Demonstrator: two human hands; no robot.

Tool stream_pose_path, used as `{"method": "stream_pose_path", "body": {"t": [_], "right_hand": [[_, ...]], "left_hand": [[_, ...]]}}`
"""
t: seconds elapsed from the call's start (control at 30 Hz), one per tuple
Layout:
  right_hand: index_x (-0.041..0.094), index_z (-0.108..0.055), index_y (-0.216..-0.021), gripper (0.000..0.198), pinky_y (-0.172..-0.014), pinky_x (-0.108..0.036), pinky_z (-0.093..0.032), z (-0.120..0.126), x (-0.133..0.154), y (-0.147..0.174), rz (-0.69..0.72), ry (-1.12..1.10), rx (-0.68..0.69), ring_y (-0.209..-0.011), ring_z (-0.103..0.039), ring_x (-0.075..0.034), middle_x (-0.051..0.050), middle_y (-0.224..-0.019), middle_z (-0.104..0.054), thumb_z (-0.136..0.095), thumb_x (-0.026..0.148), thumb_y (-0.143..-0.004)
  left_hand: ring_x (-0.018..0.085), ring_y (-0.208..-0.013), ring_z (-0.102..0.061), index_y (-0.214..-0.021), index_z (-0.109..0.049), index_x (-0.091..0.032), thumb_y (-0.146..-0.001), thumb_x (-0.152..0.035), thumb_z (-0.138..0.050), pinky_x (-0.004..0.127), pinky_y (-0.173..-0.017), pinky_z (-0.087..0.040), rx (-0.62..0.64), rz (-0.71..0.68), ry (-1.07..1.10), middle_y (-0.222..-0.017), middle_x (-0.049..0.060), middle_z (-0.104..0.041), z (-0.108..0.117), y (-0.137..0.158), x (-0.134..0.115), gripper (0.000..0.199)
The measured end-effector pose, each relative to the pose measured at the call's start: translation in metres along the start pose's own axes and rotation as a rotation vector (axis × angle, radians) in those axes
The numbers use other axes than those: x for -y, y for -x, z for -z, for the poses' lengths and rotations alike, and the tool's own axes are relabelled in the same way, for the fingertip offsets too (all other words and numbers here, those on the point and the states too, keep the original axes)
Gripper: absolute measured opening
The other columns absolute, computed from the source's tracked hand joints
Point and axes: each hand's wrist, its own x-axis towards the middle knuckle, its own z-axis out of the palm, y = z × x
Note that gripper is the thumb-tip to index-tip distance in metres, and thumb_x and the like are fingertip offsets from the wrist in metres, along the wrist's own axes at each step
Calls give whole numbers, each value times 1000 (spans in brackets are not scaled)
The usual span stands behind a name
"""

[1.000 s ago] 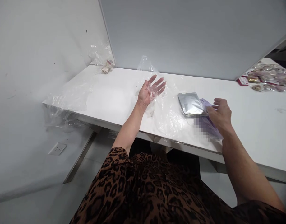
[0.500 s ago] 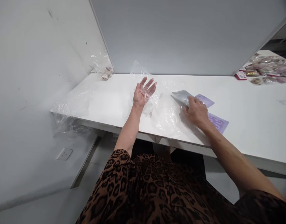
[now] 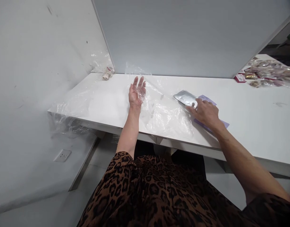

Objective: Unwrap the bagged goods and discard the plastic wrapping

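My left hand (image 3: 136, 94) is palm up at the far side of the white table, with its fingers stretched out. Clear plastic film (image 3: 168, 118) lies across that palm and spreads over the table to the right. My right hand (image 3: 205, 112) grips a silver foil pouch (image 3: 185, 97) by its right end, thumb below and fingers on top. Beneath and behind this hand are purple packets (image 3: 207, 100), partly hidden by it.
More crumpled clear film (image 3: 71, 107) hangs over the left end of the table (image 3: 258, 126). A small wrapped item (image 3: 108, 73) sits in the back left corner. At the back right is a pile of plastic-wrapped goods (image 3: 270, 74). A grey panel (image 3: 173, 37) stands behind.
My left hand has shifted left, and the clear film is spread wider. My right hand has moved slightly right; the foil pouch now shows a shinier face and the nearer purple packet is more covered.
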Motion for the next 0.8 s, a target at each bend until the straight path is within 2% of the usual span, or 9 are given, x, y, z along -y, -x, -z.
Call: {"method": "stream_pose_path", "body": {"t": [0.1,0.2,0.3,0.43,0.53,0.63,0.7,0.73,0.8], "right_hand": [[7,-63,-131,46,-93,-52,-46,-3,9,-5,27,99,-6,-120,-59,-43,-29,-130,-65,-42,40,-106],[4,-65,-127,43,-99,-55,-45,-6,15,-7,87,100,-91,-124,-56,-43,-32,-130,-64,-39,28,-103],[9,-61,-139,52,-100,-55,-48,-9,31,3,234,-121,-132,-128,-55,-43,-28,-140,-62,-40,42,-105],[21,-52,-153,72,-87,-48,-57,-20,64,26,459,-380,33,-117,-65,-38,-20,-146,-62,-50,66,-97],[24,-72,-120,50,-75,-43,-56,-28,79,33,517,-434,125,-91,-71,-31,-15,-121,-72,-43,58,-99],[24,-71,-92,43,-74,-43,-55,-26,90,30,492,-646,84,-78,-69,-28,-11,-95,-75,-46,59,-98],[25,-70,-90,43,-72,-42,-57,-18,100,29,454,-840,103,-74,-69,-27,-8,-83,-73,-56,66,-95],[25,-71,-91,44,-71,-42,-58,-13,106,30,450,-927,134,-74,-69,-26,-7,-81,-72,-60,68,-93],[26,-72,-96,45,-77,-43,-61,-4,118,35,483,-1040,189,-80,-71,-26,-6,-88,-74,-64,70,-91]], "left_hand": [[13,-143,-52,-165,-25,-26,-113,-38,-3,35,-114,-52,-78,3,117,-174,-1,-40,12,8,-4,57],[8,-119,-64,-161,-35,-29,-114,-38,-11,20,-88,-57,-187,42,334,-171,-3,-45,19,18,-6,53],[5,-88,-66,-156,-42,-28,-114,-33,-21,16,-65,-51,-277,65,408,-162,4,-57,21,30,-4,47],[6,-62,-60,-159,-32,-33,-108,-30,-46,17,-55,-46,-294,4,254,-134,9,-73,22,52,10,53],[14,-77,-71,-152,-45,-33,-101,-46,-61,24,-59,-53,-106,-72,-83,-136,11,-70,25,77,15,55],[33,-125,-69,-140,-64,-33,-85,-68,-74,47,-92,-63,260,-108,-565,-155,14,-56,25,108,16,65],[39,-139,-60,-144,-63,-38,-74,-74,-80,55,-110,-55,432,-91,-837,-164,14,-47,24,125,19,81],[39,-139,-60,-146,-60,-40,-75,-74,-79,56,-113,-53,471,-81,-915,-164,13,-48,24,131,21,81],[36,-135,-64,-143,-60,-41,-87,-67,-68,55,-115,-52,467,-83,-971,-154,10,-60,26,136,27,62]]}}
